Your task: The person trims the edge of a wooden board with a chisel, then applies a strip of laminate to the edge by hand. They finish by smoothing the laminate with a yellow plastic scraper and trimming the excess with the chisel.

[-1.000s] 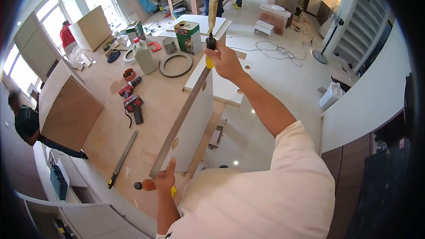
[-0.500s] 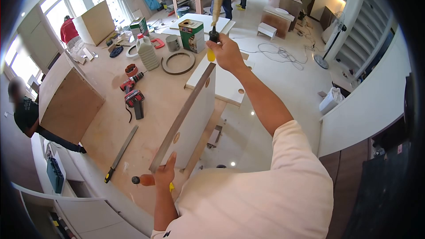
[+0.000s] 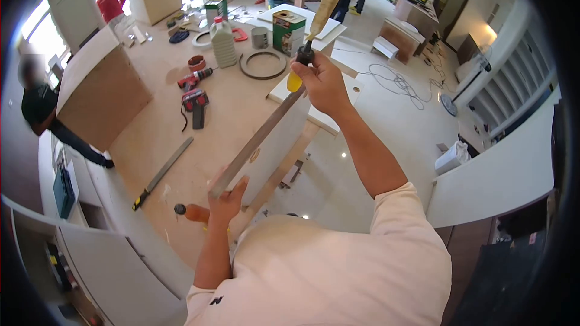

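A white board (image 3: 278,145) stands on its edge on the big plywood worktable (image 3: 151,139), its grey upper edge running from near me to the far right. My left hand (image 3: 226,200) presses against the board's near end. My right hand (image 3: 323,81) is raised over the far end and grips a brush (image 3: 311,33) by its yellow and black handle, with the pale bristle end pointing up. An orange-handled tool (image 3: 192,212) lies on the table just beside my left hand.
On the table lie a long flat file (image 3: 162,172), a red drill (image 3: 194,77), a battery tool (image 3: 194,104), a plastic jug (image 3: 223,42), a glue tin (image 3: 288,31) and a ring (image 3: 263,64). A wooden box (image 3: 99,87) stands left. Other people work at the left and back.
The view has tilted and shifted, so the table sits higher and more to the right. My right hand with the brush has leaned over to the right. My left hand stays at the board's end.
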